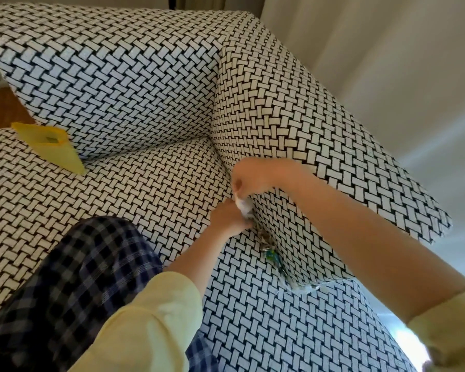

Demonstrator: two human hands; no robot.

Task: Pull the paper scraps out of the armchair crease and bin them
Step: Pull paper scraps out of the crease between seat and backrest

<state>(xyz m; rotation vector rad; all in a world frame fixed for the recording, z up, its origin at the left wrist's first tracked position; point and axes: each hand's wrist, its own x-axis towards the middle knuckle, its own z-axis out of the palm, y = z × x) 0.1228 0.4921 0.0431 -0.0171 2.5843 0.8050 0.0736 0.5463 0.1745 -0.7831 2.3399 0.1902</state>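
- crease [222,160] runs between armchair [124,84] seat and arm; both hands at its middle
- right hand [250,176] pinches top of white scrap [243,204], just above crease
- left hand [229,219] curled round the scrap's lower end, at crease; blurred
- more scraps [270,255] wedged in crease, nearer the person
- yellow bin [51,146] on seat, well left of crease

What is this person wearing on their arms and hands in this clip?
Both arms wear pale yellow long sleeves, the left sleeve and right sleeve pushed back so the forearms are bare. The left hand and right hand are bare: no gloves, and no ring or watch can be made out in the blur.
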